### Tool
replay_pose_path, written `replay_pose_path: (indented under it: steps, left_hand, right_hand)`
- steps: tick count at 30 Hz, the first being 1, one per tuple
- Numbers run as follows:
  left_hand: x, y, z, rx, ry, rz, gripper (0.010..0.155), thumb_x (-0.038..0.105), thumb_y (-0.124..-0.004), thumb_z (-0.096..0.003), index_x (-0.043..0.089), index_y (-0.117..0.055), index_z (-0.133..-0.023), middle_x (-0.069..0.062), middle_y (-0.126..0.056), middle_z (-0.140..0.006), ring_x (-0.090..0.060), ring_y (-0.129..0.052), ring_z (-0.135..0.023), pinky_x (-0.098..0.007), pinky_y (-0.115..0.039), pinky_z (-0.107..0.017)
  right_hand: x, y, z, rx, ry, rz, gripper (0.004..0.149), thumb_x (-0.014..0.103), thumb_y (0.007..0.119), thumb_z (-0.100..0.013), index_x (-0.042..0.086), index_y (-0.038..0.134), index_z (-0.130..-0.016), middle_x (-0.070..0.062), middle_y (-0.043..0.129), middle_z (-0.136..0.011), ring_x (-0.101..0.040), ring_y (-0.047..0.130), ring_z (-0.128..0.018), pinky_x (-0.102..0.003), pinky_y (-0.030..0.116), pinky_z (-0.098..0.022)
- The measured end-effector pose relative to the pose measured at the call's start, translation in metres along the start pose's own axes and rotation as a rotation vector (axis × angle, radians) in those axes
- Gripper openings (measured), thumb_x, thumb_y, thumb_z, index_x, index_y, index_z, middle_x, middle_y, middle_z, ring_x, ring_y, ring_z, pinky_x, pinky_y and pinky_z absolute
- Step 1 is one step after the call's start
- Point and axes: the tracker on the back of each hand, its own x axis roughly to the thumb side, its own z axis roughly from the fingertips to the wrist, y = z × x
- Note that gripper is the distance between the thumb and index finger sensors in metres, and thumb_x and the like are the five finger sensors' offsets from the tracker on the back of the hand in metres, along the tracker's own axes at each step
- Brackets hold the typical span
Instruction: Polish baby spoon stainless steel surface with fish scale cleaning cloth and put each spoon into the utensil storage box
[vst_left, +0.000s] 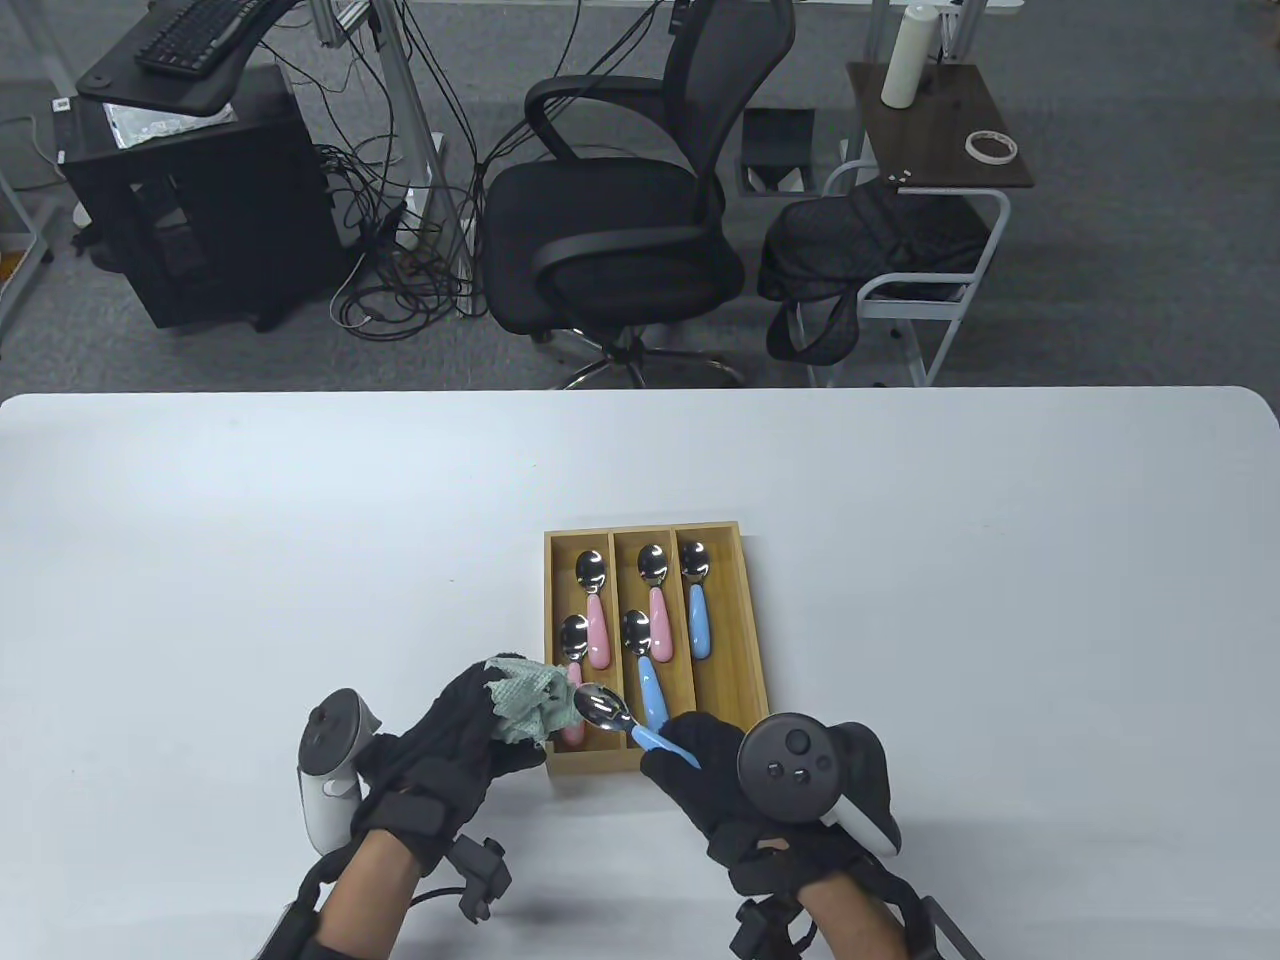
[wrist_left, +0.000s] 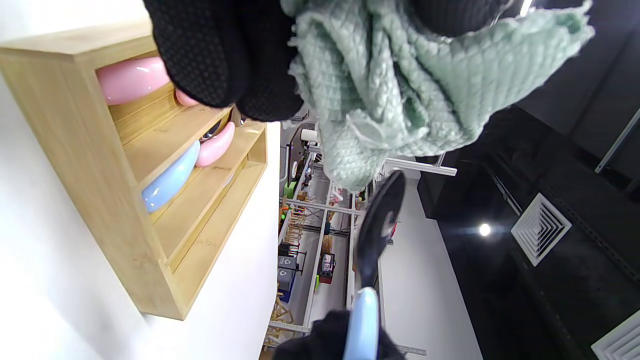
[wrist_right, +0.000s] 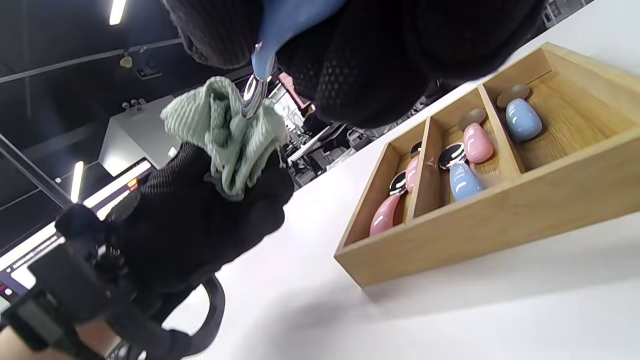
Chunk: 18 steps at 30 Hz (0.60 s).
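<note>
My right hand grips the blue handle of a baby spoon, its steel bowl pointing left above the box's near edge. My left hand holds a crumpled pale green fish scale cloth right beside that bowl; in the left wrist view the cloth hangs just over the spoon bowl. The wooden utensil storage box has three compartments: two pink-handled spoons in the left one, a pink and a blue spoon in the middle, one blue spoon in the right.
The white table stretches wide to both sides of the box. Beyond its far edge stand an office chair, a black cabinet and a small side table.
</note>
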Motion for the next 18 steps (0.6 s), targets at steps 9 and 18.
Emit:
replay_pose_path:
  steps: [9, 18]
  left_hand:
    - [-0.003, -0.024, -0.005, -0.142, -0.015, -0.107, 0.059, 0.054, -0.062, -0.0616, 0.019, -0.059, -0.110, -0.009, -0.076, -0.103, -0.032, -0.092, -0.086, -0.046, -0.084, -0.062]
    - [0.009, -0.040, 0.002, -0.075, -0.129, -0.412, 0.060, 0.053, -0.082, -0.0525, 0.016, -0.072, -0.099, -0.002, -0.092, -0.085, -0.016, -0.108, -0.063, -0.032, -0.097, -0.046]
  right_hand:
    - [-0.012, 0.016, 0.003, -0.015, -0.005, 0.005, 0.046, 0.045, 0.063, -0.065, 0.010, 0.065, -0.095, -0.009, 0.083, -0.077, -0.021, 0.095, -0.050, -0.035, 0.085, -0.039]
    - [-0.011, 0.021, 0.008, -0.047, -0.146, -0.001, 0.047, 0.045, 0.067, -0.063, 0.011, 0.064, -0.095, -0.008, 0.082, -0.078, -0.019, 0.095, -0.050, -0.033, 0.085, -0.040]
